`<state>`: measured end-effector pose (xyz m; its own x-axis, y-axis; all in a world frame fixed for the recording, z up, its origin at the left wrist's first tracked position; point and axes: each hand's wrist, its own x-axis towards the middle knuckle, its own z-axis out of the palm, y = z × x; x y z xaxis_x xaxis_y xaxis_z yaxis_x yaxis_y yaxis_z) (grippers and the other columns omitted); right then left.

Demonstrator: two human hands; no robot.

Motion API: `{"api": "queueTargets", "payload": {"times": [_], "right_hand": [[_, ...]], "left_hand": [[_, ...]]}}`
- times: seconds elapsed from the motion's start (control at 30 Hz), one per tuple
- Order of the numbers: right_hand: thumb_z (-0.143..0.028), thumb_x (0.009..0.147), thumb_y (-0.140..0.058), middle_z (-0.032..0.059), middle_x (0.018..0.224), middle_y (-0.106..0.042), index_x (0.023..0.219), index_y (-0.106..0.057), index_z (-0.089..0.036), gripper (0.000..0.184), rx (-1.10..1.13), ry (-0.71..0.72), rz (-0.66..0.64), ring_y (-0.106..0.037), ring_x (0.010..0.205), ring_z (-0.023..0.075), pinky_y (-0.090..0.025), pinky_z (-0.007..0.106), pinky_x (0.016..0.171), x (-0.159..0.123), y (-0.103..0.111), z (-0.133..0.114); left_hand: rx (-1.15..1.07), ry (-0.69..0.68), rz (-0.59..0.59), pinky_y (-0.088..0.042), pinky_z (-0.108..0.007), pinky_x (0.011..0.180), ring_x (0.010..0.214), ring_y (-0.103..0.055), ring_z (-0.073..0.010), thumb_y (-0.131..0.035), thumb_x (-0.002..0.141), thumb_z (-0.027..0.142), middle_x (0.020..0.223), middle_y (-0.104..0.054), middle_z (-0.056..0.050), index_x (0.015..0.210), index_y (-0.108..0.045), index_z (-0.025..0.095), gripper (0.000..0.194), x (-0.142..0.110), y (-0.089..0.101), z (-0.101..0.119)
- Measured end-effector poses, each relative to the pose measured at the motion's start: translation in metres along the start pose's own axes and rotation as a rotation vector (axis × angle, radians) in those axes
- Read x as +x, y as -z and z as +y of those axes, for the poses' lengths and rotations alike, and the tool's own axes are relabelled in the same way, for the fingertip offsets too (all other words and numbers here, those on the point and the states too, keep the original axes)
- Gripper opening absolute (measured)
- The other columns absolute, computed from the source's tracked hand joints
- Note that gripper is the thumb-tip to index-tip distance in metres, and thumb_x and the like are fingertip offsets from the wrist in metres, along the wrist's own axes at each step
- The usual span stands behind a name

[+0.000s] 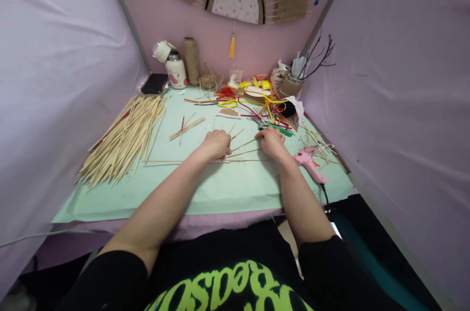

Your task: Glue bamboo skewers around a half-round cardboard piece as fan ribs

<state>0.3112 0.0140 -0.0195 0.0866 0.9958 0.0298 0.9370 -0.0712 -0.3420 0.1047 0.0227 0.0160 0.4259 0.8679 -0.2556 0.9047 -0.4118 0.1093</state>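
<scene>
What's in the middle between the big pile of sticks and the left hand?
Between the big pile and the left hand lie a few loose sticks, with some red there too. The head view shows them.

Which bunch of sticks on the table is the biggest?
The big heap on the left side of the table. It has far more sticks than the small bunch to its right or the scattered sticks by the pink glue gun.
</scene>
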Motion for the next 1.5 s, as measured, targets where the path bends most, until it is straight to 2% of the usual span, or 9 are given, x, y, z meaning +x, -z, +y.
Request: {"api": "queueTargets", "payload": {"times": [0.77, 1.5], "right_hand": [[-0.006, 0.084, -0.041, 0.0120, 0.118, -0.059, 0.101, -0.075, -0.024, 0.043, 0.011, 0.001, -0.007, -0.042, 0.116, 0.0298, -0.030, 0.045, 0.095, -0.0011, 0.0005, -0.0002], [-0.006, 0.083, -0.042, 0.0120, 0.118, -0.059, 0.101, -0.076, -0.024, 0.042, 0.021, 0.009, -0.001, -0.042, 0.115, 0.0299, -0.029, 0.044, 0.095, -0.0016, 0.0006, -0.0001]], "left_hand": [[-0.022, 0.002, -0.003, -0.046, -0.030, 0.080, 0.101, -0.063, -0.0263, -0.069, 0.076, 0.025, 0.105, -0.072, -0.011, 0.087, -0.077, 0.020, 0.015, -0.0001, -0.0003, 0.0011], [0.022, -0.001, 0.005, -0.046, -0.031, 0.078, 0.102, -0.063, -0.0266, -0.066, 0.080, 0.026, 0.108, -0.071, -0.012, 0.091, -0.076, 0.018, 0.017, -0.0014, -0.0004, 0.0024]]}}
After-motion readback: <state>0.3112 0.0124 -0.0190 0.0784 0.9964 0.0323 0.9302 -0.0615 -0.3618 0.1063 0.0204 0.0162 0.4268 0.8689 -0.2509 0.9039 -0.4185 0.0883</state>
